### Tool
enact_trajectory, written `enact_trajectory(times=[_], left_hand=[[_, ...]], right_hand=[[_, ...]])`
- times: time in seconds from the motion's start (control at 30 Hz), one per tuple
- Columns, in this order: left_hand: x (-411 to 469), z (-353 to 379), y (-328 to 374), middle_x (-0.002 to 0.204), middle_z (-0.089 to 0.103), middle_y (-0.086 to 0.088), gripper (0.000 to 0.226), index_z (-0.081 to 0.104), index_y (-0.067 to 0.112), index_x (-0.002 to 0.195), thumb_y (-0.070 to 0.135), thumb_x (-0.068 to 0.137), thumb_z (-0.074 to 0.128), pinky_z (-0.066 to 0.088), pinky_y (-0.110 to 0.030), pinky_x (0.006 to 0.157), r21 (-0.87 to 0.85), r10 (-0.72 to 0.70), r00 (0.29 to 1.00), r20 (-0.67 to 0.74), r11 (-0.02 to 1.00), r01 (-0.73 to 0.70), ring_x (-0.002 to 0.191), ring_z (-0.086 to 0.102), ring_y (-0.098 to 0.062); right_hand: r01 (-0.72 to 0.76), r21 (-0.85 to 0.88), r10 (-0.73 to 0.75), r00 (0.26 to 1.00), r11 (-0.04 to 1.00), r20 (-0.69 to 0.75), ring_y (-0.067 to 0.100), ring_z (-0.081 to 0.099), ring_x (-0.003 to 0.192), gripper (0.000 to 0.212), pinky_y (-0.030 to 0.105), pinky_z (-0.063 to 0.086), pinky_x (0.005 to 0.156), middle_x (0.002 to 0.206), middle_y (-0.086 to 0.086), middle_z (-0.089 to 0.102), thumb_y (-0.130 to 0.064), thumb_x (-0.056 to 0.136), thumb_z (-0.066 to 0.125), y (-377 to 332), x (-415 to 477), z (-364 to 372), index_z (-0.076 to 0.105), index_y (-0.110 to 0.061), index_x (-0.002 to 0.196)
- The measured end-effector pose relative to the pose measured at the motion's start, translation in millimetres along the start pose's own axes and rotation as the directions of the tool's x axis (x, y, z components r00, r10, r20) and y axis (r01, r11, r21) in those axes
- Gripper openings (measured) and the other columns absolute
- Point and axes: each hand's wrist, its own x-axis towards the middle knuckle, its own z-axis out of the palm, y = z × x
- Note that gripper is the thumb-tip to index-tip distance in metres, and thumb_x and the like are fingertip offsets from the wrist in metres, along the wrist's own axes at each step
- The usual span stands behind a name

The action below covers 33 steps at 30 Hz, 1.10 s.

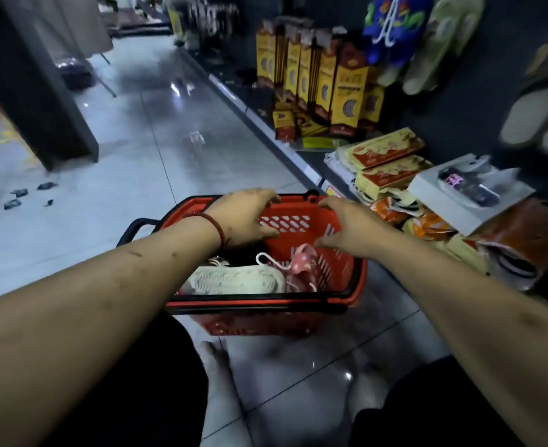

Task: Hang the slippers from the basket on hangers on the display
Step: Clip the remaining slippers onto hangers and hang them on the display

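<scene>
A red basket (pixel 259 324) stands on the tiled floor (pixel 130 150), and both hands are stretched out over it. The left hand (pixel 243 217), with a red band at the wrist, hangs over the far left part of the basket with its fingers loose and spread, grasping nothing; whether its fingertips touch the far rim cannot be told. The right hand (pixel 353 225) is over the right side, fingers straight and likewise released.

Under and just nearer than the left hand lies a cream slipper (pixel 234 279), sole up. Under the right hand's thumb is a pink slipper (pixel 301 262) with a white hanger (pixel 266 258) hooked beside it. Dark things lie deeper, under the left palm.

Left of the left hand the floor is open. Close to the right of the right hand runs a low shelf (pixel 266 121) crowded with flat packets (pixel 385 150) and a white box (pixel 469 188); beyond them stand tall yellow packs (pixel 324 85).

Above and beyond the right hand, a blue slipper (pixel 395 27) on the display bears a large white "A". Print on the packs is too blurred to read.
</scene>
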Motion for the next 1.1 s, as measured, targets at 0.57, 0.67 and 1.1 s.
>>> enact_trajectory(times=[0.57, 0.67, 1.1], left_hand=[[9, 125, -129, 0.160, 0.031, -0.016, 0.106, 0.019, 0.012, 0.159, 0.042, 0.079, 0.082, 0.033, -0.032, 0.114, 0.153, -0.194, 0.725, 0.661, 0.981, 0.123, 0.145, 0.036, -0.031], [9, 133, -133, 0.156, 0.036, -0.014, 0.102, 0.026, 0.017, 0.157, 0.040, 0.076, 0.084, 0.038, -0.032, 0.109, 0.095, -0.193, 0.722, 0.665, 0.980, 0.174, 0.140, 0.040, -0.030], [-4, 81, -143, 0.086, 0.062, 0.009, 0.072, 0.054, 0.022, 0.109, 0.043, 0.055, 0.096, 0.038, -0.021, 0.056, -0.204, -0.239, 0.943, 0.231, 0.936, 0.287, 0.074, 0.056, -0.007]], right_hand=[[-0.020, 0.015, 0.007, 0.800, 1.000, 0.600, 0.021, 0.060, 0.108, 0.077, 0.030, 0.051, 0.093, 0.123, 0.001, 0.062, -0.040, 0.069, 0.089, -21, 114, 173, 0.050, -0.018, 0.131], [-0.021, -0.002, 0.018, 0.810, 1.000, 0.586, 0.020, 0.060, 0.108, 0.091, 0.029, 0.052, 0.090, 0.122, -0.002, 0.060, -0.045, 0.057, 0.094, -23, 116, 192, 0.047, -0.022, 0.131], [-0.200, 0.501, 0.118, 0.975, 0.842, 0.189, 0.017, 0.061, 0.095, 0.079, 0.029, 0.054, 0.076, 0.113, 0.005, 0.058, -0.031, 0.046, 0.099, -6, 117, 148, 0.052, -0.035, 0.109]])
